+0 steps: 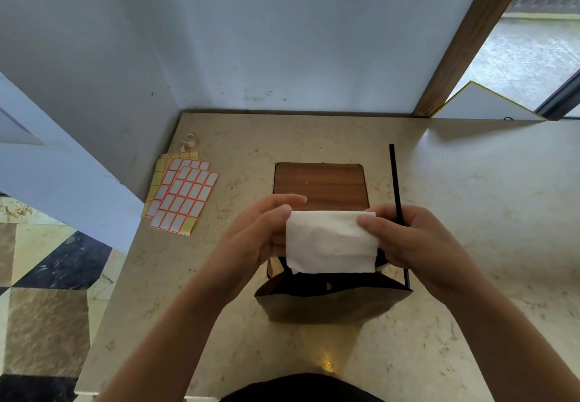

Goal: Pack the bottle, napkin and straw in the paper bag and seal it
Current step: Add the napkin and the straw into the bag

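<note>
Napkin [329,240], white and folded, is held flat between the 2 hands, just above the open mouth of the bag [329,302]. Its lower edge hangs at the bag's opening, and I cannot tell if it already goes inside. The left hand [260,232] pinches the napkin's left edge, thumb in front and fingers curled behind. The right hand [411,244] closes on the right edge with the thumb on the front face. The straw [394,178], thin and black, runs from the table [470,213] behind the right hand down to the bag's right corner; it passes through the right fingers, but I cannot tell if they grip it. The bag is brown and stands on the table near the person, its inside dark, so the bottle is not visible. Behind the hands a wood panel [320,182] is set in the table top. To the left lie label sheets [182,194], overlapping, and beyond them a small tape roll [189,140] near the wall [282,40].
</note>
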